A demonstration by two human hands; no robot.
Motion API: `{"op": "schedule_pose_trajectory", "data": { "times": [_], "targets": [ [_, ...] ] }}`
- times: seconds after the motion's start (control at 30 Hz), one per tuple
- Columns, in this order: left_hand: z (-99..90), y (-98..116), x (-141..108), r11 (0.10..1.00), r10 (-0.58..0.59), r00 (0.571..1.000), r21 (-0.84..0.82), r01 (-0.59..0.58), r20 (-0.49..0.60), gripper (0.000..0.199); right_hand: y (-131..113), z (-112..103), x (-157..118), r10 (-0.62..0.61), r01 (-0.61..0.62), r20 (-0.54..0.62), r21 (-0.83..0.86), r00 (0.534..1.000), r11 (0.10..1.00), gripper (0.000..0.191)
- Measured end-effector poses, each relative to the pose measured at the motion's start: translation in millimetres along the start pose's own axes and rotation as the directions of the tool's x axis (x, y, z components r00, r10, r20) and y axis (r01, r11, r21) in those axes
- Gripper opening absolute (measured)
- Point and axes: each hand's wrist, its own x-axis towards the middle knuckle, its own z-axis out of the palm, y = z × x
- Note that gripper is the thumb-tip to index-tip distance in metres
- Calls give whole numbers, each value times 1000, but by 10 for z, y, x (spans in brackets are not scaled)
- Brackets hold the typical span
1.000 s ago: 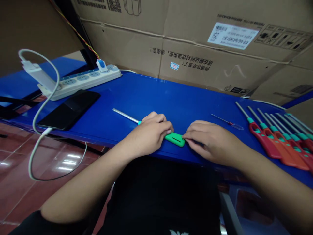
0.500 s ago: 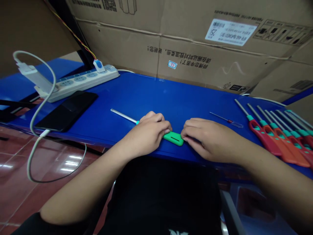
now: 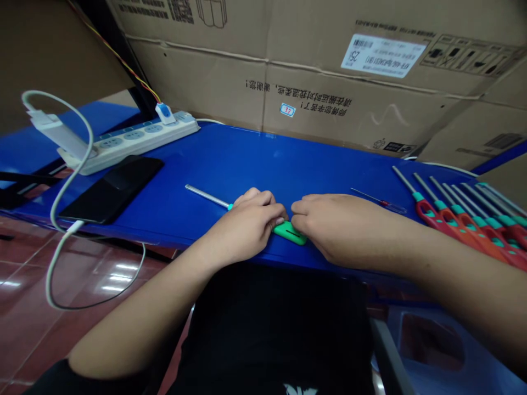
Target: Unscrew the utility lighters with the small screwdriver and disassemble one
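A green long-nosed lighter lies on the blue table with its metal tube pointing to the left. My left hand is closed around its middle, covering the trigger part. My right hand is at the handle's end, its fingers curled and bunched over the green casing. What those fingertips hold, if anything, is hidden behind the hand. To the right of my right hand lies a thin screwdriver with a clear and red handle.
Several red and orange long-nosed lighters lie in a row at the right. A black phone on a white cable and a power strip occupy the left. A large cardboard box stands along the back of the blue table.
My right hand has moved left, further over the end of the green lighter, and its fingers have turned downward. My left hand keeps its hold. The view has shifted slightly.
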Motion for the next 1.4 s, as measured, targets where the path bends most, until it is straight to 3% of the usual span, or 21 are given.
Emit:
{"op": "schedule_pose_trajectory", "data": {
  "times": [0.1,0.27,0.33,0.43,0.5,0.67,0.8,0.9,1.07,1.2,1.4],
  "targets": [
    [5,-7,2,1000,-1,1000,4,1,-2,29,21,-24,5,59,-62,37,85,998,994,15],
    [7,-5,4,1000,-6,1000,-5,6,14,30,139,105,-73,67,-15,-122,383,990,924,14],
    [7,-6,6,1000,4,1000,-22,-4,18,30,185,192,-95,120,-34,-124,545,985,838,11],
    [7,-15,12,999,14,1000,-40,-13,25,30,249,294,-87,170,-100,-8,781,985,617,10],
    [6,-25,17,999,12,1000,-40,-11,25,30,292,328,-62,167,-148,72,850,983,506,13],
    [4,-35,14,999,16,1000,-34,-15,25,30,385,333,-1,140,-208,164,892,976,401,18],
    [5,-35,12,999,17,1000,-34,-16,24,29,415,319,23,91,-238,220,897,971,372,17],
    [10,-38,15,999,21,1000,-30,-20,21,29,421,312,49,64,-234,227,901,972,366,15],
    [9,-41,8,1000,27,999,-15,-27,17,29,442,296,132,28,-241,242,939,970,246,27],
    [-3,-35,9,999,29,999,-20,-29,23,30,478,287,176,-44,-236,258,932,965,275,20],
    [-14,-22,21,999,34,999,-37,-32,38,28,547,330,56,-31,-142,156,955,987,262,19]
  ]
}}
